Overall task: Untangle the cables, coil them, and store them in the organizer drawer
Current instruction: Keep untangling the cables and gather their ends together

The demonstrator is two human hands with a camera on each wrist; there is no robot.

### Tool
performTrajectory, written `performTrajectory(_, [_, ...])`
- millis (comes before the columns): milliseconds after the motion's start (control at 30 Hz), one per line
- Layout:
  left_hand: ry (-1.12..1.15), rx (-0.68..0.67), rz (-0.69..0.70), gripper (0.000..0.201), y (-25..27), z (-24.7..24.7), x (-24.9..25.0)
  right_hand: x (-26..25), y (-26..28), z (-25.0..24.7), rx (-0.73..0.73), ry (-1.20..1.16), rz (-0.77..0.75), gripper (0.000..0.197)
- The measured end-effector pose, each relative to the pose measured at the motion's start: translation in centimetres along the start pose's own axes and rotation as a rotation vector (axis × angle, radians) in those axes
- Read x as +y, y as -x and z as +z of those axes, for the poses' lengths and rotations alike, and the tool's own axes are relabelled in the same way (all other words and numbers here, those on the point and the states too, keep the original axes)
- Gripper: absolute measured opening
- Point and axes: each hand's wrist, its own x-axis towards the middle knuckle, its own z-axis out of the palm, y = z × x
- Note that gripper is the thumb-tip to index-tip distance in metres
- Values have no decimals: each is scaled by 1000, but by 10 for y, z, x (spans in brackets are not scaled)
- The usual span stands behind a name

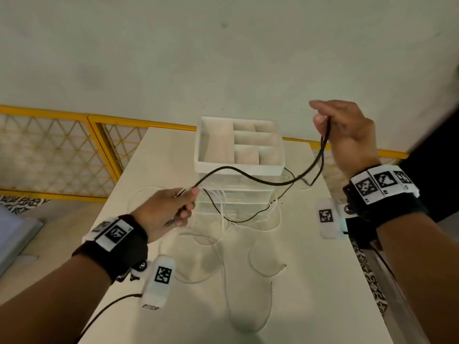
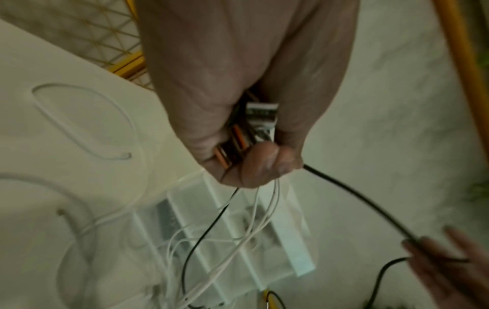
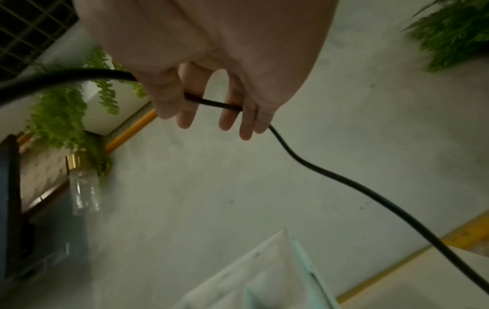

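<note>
No words, numbers or brand names can be read anywhere here.

The only signs are black-and-white square code patterns. They are made of little blocks, not letters. Some sit on the white tags of the black band on the left wrist (image 1: 111, 235), and one sits on the small white box hanging below the left wrist (image 1: 159, 281). More sit on the white tags of the black band on the right wrist (image 1: 383, 184), and one sits on the small white box beside the right wrist (image 1: 329, 217).

In the two wrist views everything is too blurry to show any writing.
</note>
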Motion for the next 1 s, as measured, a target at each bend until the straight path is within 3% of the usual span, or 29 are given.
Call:
performTrajectory(100, [35,-21,47,22,11,-4,18,40,10,4,-200,65,36,35])
performTrajectory(200, [-42,-46,75,24,23,-4,30,88,48,12,-609,470,329,50])
performTrajectory(267, [-122,-57,105,26,29,-3,34,104,77,19,-752,573,506,52])
performTrajectory(367, [-277,-41,137,34,34,5,39,76,85,34,-687,394,538,56])
performTrajectory(467, [-374,-77,136,51,36,24,41,9,77,54,-726,-25,412,78])
performTrajectory(533, [-422,-115,133,61,36,37,41,-29,77,71,-808,-92,280,68])
performTrajectory(600, [-459,-111,144,60,36,46,42,-43,82,88,-821,-1,191,17])
performTrajectory(633, [-472,-92,159,58,37,47,43,-35,85,94,-828,50,189,16])
performTrajectory(667, [-477,-64,177,56,38,46,45,-22,89,98,-849,113,222,28])
performTrajectory(733, [-460,1,211,50,41,36,47,10,95,97,-854,269,366,37])
performTrajectory(833, [-452,12,194,44,45,14,45,47,100,77,-821,493,443,39])
performTrajectory(933, [-584,-37,103,42,47,3,35,68,91,58,-688,672,472,21])
performTrajectory(1000, [-725,-42,52,41,44,-1,26,74,80,48,-491,672,538,6])
